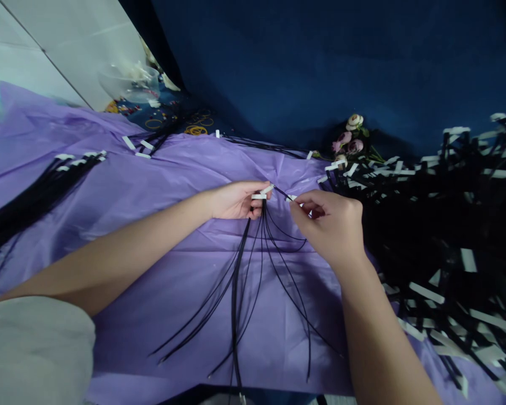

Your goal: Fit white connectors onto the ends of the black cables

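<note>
Near the middle of the purple sheet (185, 225), my left hand (240, 201) is closed on a bundle of thin black cords (235, 281) whose ends have white tags (259, 196). The cords hang from its fingers and fan out toward the near edge. My right hand (326, 216), just to the right, pinches a black cord (281, 192) by a white tag (292, 198). That cord stretches between the two hands.
At the right lies a large heap of black cords with white tags (430, 225). A tagged black bundle (37, 197) rests at the left. Artificial flowers (349, 140), a clear bowl (129, 81) and yellow rubber bands (196, 130) are behind.
</note>
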`<state>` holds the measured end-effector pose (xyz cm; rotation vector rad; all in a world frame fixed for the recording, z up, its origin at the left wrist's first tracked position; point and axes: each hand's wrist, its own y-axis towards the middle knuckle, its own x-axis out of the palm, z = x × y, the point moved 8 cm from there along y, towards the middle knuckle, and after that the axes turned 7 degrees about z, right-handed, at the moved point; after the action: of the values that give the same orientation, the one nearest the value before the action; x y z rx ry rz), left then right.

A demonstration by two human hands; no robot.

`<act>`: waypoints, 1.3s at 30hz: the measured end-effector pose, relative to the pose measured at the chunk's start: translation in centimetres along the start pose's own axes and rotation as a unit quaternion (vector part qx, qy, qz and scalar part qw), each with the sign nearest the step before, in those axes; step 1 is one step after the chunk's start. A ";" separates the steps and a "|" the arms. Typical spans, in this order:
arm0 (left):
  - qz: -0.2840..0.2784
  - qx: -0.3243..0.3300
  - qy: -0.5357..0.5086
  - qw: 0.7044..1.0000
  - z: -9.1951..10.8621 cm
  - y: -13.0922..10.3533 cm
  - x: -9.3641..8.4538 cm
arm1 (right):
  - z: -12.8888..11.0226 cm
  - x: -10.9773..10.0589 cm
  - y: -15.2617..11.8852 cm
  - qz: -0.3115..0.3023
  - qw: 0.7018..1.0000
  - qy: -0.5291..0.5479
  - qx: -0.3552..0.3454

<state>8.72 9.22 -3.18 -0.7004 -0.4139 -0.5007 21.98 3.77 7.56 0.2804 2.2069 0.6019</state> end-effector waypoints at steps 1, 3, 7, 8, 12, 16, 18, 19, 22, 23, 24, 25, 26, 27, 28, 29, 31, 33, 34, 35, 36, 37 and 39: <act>0.001 0.000 0.003 1.000 0.0 0.0 0.0 | 0.0 0.0 0.0 0.003 1.000 0.000 -0.002; 0.004 -0.001 0.007 1.000 0.0 0.0 0.0 | 0.1 0.1 0.0 0.008 1.000 -0.001 -0.005; 0.008 -0.001 0.013 1.000 0.0 0.0 0.0 | 0.3 0.3 -0.1 0.005 1.000 -0.006 -0.004; 0.007 -0.003 0.016 1.000 0.0 0.0 0.0 | 0.2 0.3 -0.1 0.004 1.000 -0.007 -0.003; 0.007 0.001 0.023 1.000 0.0 0.0 0.0 | 0.2 0.2 -0.1 -0.009 1.000 -0.005 0.019; -0.009 0.029 0.025 0.999 0.3 -0.1 0.2 | 0.6 0.2 -0.2 -0.025 0.998 0.010 0.063; -0.016 0.042 0.030 0.999 0.4 -0.1 0.3 | 1.0 0.3 -0.1 -0.026 0.996 0.019 0.082; -0.018 0.046 0.034 0.998 0.4 -0.1 0.3 | 1.2 0.3 0.0 -0.028 0.995 0.028 0.093; -0.023 0.052 0.046 0.997 0.4 -0.1 0.3 | 2.1 0.7 0.0 -0.036 0.989 0.063 0.132; -0.025 0.054 0.049 0.997 0.4 -0.2 0.3 | 2.4 0.8 0.0 -0.039 0.986 0.074 0.144; -0.027 0.055 0.052 0.997 0.4 -0.2 0.3 | 2.6 1.0 -0.1 -0.044 0.984 0.084 0.153; -0.028 0.055 0.053 0.997 0.4 -0.2 0.3 | 2.8 1.1 -0.1 -0.048 0.981 0.094 0.162; -0.029 0.056 0.055 0.997 0.4 -0.2 0.3 | 2.9 1.2 -0.1 -0.051 0.979 0.103 0.169; -0.030 0.057 0.056 0.996 0.4 -0.2 0.3 | 3.0 1.2 -0.2 -0.055 0.977 0.112 0.175; -0.030 0.058 0.058 0.996 0.4 -0.2 0.3 | 3.1 1.3 -0.3 -0.059 0.974 0.119 0.182; -0.030 0.059 0.059 0.996 0.4 -0.2 0.3 | 3.2 1.5 -0.3 -0.064 0.972 0.128 0.189; -0.029 0.062 0.061 0.996 0.4 -0.2 0.3 | 3.4 1.8 -0.4 -0.077 0.964 0.152 0.206; -0.029 0.062 0.063 0.996 0.4 -0.2 0.4 | 3.7 2.2 -0.6 -0.090 0.953 0.181 0.227; -0.029 0.063 0.064 0.996 0.4 -0.2 0.4 | 3.8 2.3 -0.7 -0.095 0.947 0.194 0.238; -0.028 0.065 0.065 0.995 0.4 -0.2 0.4 | 3.9 2.5 -0.7 -0.100 0.942 0.204 0.248; -0.028 0.068 0.067 0.995 0.4 -0.2 0.4 | 4.0 2.6 -0.8 -0.103 0.937 0.211 0.257; -0.027 0.072 0.068 0.995 0.5 -0.2 0.4 | 4.1 2.7 -0.9 -0.106 0.934 0.215 0.266; -0.026 0.083 0.071 0.994 0.6 -0.2 0.5 | 4.3 2.8 -1.0 -0.107 0.928 0.220 0.282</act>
<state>8.89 9.32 -2.44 -0.4915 -0.3362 -0.5550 23.50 5.39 2.82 0.2013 2.7728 -0.1249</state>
